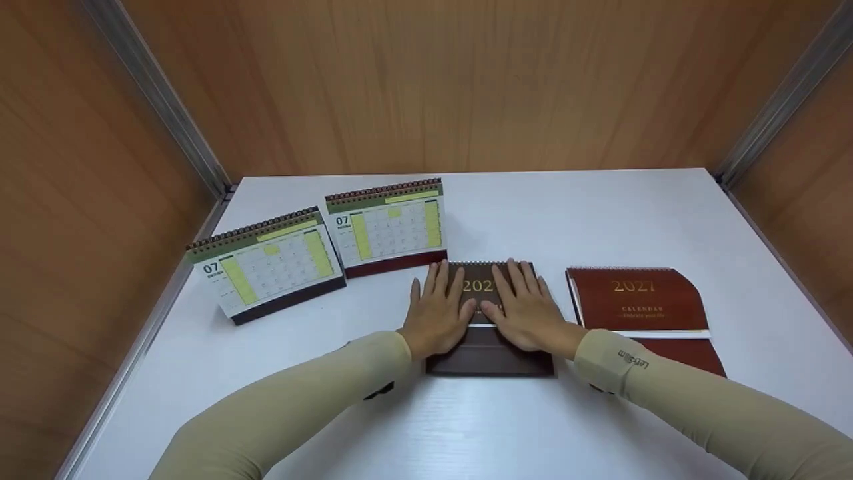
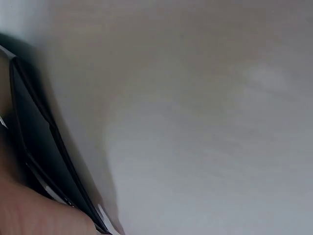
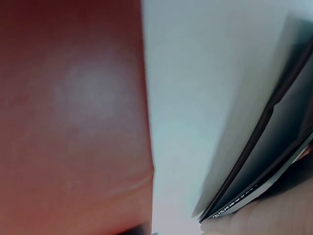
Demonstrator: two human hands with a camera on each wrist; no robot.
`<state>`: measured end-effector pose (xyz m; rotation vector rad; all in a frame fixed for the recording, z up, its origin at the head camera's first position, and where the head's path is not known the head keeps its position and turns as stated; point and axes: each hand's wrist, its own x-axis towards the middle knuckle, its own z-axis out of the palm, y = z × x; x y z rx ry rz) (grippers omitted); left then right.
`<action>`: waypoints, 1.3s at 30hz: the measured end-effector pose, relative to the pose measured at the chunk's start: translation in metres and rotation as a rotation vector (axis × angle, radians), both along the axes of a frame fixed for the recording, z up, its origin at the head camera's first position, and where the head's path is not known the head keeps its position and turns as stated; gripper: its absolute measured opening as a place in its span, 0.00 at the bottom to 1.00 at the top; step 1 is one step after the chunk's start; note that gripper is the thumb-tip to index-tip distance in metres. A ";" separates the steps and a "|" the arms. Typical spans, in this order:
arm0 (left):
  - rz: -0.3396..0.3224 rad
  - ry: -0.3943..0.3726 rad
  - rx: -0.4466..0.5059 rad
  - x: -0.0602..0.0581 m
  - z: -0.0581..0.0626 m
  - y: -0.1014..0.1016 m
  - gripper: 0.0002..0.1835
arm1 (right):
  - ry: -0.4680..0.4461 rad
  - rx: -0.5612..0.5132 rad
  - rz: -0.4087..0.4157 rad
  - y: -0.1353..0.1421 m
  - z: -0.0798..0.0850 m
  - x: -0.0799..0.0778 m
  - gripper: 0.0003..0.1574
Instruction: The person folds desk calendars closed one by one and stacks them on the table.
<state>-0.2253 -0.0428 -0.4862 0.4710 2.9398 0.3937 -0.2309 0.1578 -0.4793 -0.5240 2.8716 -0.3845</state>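
Note:
A dark brown desk calendar (image 1: 490, 353) with gold lettering lies folded low in front of me, its base flap toward me. My left hand (image 1: 436, 313) rests on the left part of its cover, fingers straight and pointing away. On the right part my right hand (image 1: 530, 310) lies the same way, the two thumbs close together. Between the hands part of the gold year shows; the rest of the print is covered. In the left wrist view the calendar's side (image 2: 41, 132) shows a gap between cover and base. The right wrist view shows a similar gap at the calendar's other side (image 3: 274, 142).
A red 2027 calendar (image 1: 656, 300) lies at the right, partly behind my right sleeve. Two calendars stand propped at the left, both on a 07 page: one with a dark base (image 1: 273, 267), one with a red base (image 1: 390, 230). Wooden walls (image 1: 466, 87) enclose the white table (image 1: 433, 427).

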 end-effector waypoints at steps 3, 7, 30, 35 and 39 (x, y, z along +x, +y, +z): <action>0.000 -0.004 -0.002 0.000 -0.001 0.000 0.38 | -0.006 -0.005 0.001 0.000 0.000 0.001 0.49; 0.004 -0.013 -0.006 0.000 -0.002 0.001 0.38 | -0.008 0.000 0.006 -0.001 0.003 0.004 0.50; -0.023 -0.045 -0.064 0.000 -0.007 0.003 0.39 | -0.034 0.022 0.009 -0.004 -0.003 0.005 0.50; -0.029 -0.050 -0.086 0.000 -0.007 0.004 0.39 | -0.043 0.029 0.005 -0.005 -0.001 0.007 0.50; -0.026 -0.056 -0.103 -0.002 -0.008 0.003 0.39 | -0.059 0.030 0.010 -0.005 -0.002 0.004 0.51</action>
